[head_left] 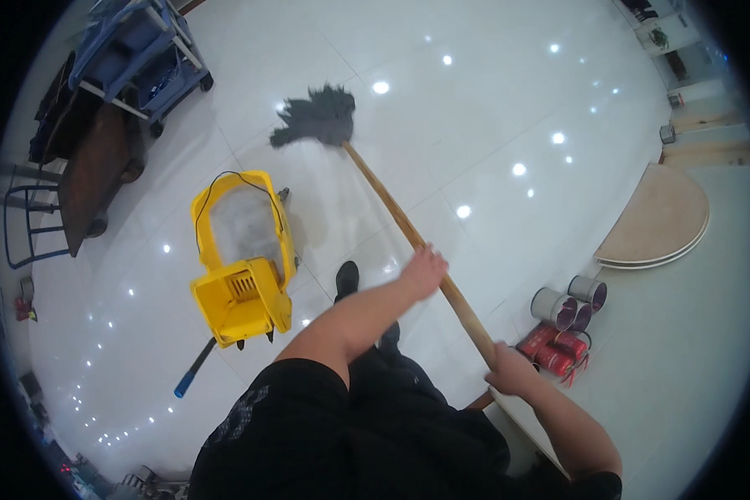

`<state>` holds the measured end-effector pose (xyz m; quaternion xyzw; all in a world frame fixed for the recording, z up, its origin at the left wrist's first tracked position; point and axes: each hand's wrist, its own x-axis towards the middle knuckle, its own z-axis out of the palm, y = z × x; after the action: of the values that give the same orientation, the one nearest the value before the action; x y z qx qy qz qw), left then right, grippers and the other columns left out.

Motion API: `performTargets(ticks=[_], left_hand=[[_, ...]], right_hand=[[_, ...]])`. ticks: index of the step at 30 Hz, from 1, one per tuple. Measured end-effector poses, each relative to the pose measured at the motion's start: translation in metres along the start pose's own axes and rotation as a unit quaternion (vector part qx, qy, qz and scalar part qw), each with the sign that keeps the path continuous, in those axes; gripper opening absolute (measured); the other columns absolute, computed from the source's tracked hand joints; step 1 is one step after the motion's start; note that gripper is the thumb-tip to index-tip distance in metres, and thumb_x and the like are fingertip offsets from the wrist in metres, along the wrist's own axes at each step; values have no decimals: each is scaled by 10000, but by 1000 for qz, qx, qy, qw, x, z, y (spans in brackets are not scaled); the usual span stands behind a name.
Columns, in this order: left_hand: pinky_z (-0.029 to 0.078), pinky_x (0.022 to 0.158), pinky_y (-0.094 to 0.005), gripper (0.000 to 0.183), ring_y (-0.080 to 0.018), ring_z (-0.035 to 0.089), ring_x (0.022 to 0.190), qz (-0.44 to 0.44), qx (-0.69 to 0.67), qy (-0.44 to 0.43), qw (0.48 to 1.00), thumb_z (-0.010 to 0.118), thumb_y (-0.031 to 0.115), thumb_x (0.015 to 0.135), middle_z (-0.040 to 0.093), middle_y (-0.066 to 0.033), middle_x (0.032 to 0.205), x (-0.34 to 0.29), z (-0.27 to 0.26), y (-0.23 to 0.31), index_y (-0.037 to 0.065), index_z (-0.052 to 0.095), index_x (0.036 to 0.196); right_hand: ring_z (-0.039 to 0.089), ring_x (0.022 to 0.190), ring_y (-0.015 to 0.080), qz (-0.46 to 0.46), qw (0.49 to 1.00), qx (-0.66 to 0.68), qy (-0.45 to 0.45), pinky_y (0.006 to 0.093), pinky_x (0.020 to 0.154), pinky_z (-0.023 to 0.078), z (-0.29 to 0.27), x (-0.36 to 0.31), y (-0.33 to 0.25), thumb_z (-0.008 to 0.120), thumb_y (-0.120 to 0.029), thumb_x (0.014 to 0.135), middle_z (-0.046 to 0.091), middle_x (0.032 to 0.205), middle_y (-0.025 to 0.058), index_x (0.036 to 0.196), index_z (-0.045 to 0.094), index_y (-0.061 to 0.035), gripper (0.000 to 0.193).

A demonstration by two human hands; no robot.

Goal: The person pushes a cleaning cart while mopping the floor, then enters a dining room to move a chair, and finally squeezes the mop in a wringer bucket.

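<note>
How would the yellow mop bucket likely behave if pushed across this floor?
The yellow mop bucket seems to sit on casters on glossy tile, so it would probably roll easily. The cloudy water inside likely makes it heavy and apt to slosh.

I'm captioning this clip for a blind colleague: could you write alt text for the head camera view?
A person holds a wooden mop handle with both hands, left hand higher and right hand lower, its grey mop head on the glossy white tiled floor. A yellow mop bucket with wringer stands at their left, and several paint cans sit at their right.
</note>
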<state>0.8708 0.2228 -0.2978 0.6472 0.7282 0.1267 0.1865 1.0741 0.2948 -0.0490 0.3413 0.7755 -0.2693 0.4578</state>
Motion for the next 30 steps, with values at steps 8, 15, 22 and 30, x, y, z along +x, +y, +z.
performTargets(ticks=[8,15,22,30], left_hand=[[505,712,-452,151,-333,632,817,167,-209,-133,954,643,179,683,649,-125,799,-73,-23,191,83,625,799],[514,713,-443,143,-322,648,845,125,-186,-211,951,606,118,693,672,-108,837,-120,-47,191,110,665,823],[486,770,-433,133,-317,604,908,-110,-123,103,981,594,100,692,641,-155,900,-170,-54,79,65,631,815],[481,853,-400,347,-269,626,999,-543,19,-201,815,613,376,789,666,-123,1032,-470,-206,-97,93,684,976]], right_hand=[[647,627,236,117,939,201,-255,354,571,521,30,-185,88,656,-160,778,618,759,140,1157,396,-6,485],[581,523,224,95,722,561,-395,342,476,493,71,-180,98,612,2,734,559,709,123,1207,395,-37,522],[568,501,218,38,719,574,-389,370,458,500,43,-117,-11,608,-3,726,536,673,107,1204,423,-15,513],[566,503,220,-51,901,380,-203,383,463,505,81,38,-175,628,-9,683,532,645,91,922,525,2,261]])
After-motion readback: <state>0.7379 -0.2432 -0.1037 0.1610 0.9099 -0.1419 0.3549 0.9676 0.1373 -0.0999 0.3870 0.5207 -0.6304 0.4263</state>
